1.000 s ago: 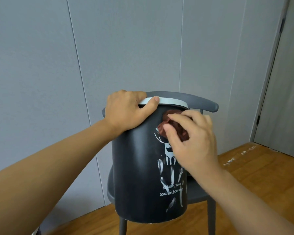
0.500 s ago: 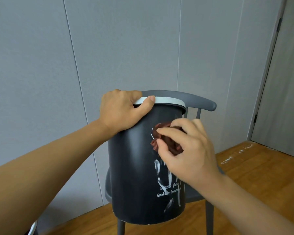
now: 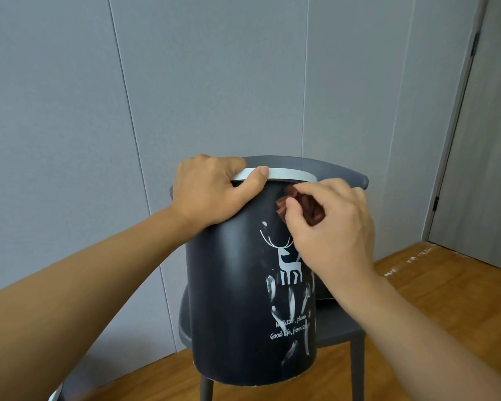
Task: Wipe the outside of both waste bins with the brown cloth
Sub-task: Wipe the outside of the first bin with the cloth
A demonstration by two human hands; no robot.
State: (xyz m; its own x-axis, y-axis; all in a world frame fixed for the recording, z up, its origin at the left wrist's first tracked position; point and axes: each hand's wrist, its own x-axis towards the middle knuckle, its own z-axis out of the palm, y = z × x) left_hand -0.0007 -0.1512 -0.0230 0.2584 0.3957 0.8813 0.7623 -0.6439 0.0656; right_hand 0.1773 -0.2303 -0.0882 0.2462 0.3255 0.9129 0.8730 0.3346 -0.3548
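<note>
The bin (image 3: 237, 299) rests on the chair (image 3: 339, 328) — wall (image 3: 185, 82) behind, door (image 3: 486, 169) to the right.

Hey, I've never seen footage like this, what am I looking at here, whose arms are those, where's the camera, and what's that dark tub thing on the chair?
There is no machine here: these are a person's two bare arms, filmed by a wide-angle camera worn on their head, looking forward and down. The dark tub is a waste bin, black with a white deer print and a pale rim, and it seems to rest on the seat of a grey chair by a grey wall. The left hand grips the bin's rim, thumb on the outside, steadying it. The right hand pinches a bunched brown cloth and presses it to the bin's upper side, just under the rim, wiping it. Beneath is a wooden floor; a door stands to the right.
</note>
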